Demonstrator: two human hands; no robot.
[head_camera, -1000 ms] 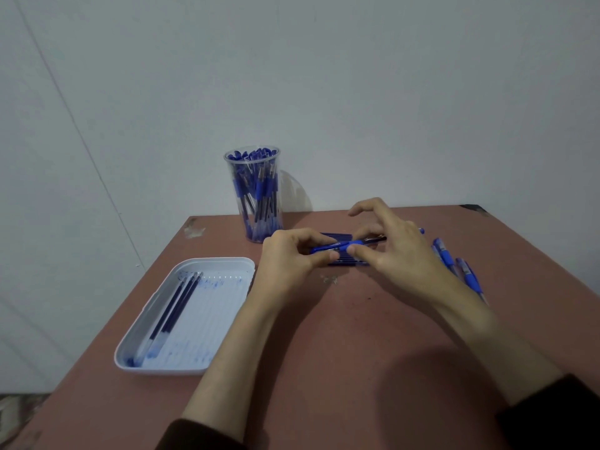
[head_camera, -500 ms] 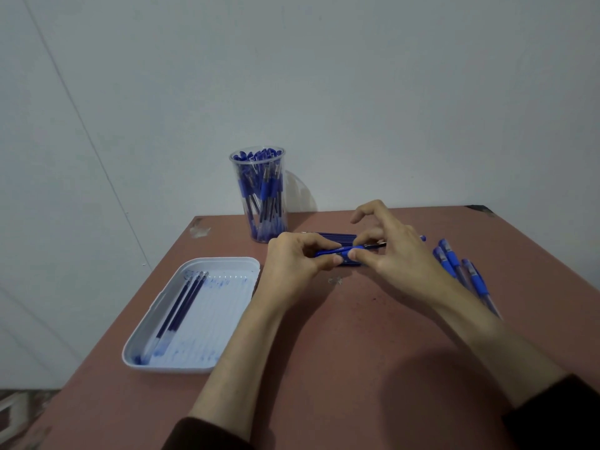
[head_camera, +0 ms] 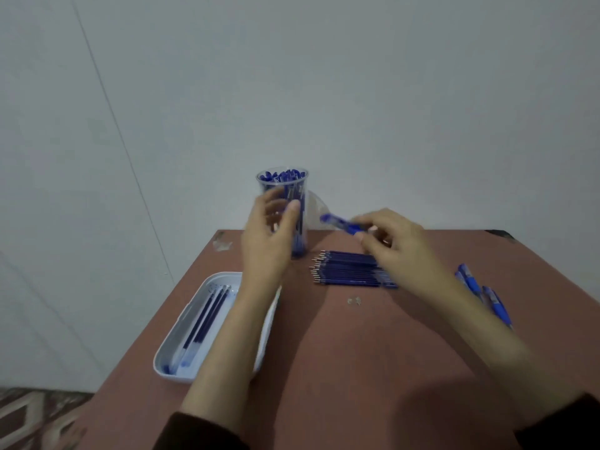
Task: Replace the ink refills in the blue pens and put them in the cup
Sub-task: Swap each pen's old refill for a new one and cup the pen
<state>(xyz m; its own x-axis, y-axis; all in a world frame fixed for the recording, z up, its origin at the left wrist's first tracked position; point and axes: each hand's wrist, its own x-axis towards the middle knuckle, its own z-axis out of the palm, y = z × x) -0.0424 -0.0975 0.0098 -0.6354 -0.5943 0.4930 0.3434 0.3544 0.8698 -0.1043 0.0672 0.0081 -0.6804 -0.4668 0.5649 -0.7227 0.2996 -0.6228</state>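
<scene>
A clear plastic cup (head_camera: 300, 186) full of blue pens stands at the back of the brown table. My left hand (head_camera: 266, 241) is around the cup's left side, fingers and thumb curved about its wall. My right hand (head_camera: 393, 241) pinches a blue pen (head_camera: 341, 224), blurred, tilted with one end toward the cup, just to the cup's right. A row of blue ink refills (head_camera: 349, 269) lies on the table under my right hand. Several more blue pens (head_camera: 483, 293) lie at the right.
A white tray (head_camera: 168, 355) holding a few used refills (head_camera: 203, 323) sits at the table's left edge, partly under my left forearm. A small scrap (head_camera: 354, 301) lies near the refill row. The wall rises right behind the table.
Both hands lifted from the refill row. The left hand let go of the pen and went to the cup; the right hand carried the pen up toward the cup.
</scene>
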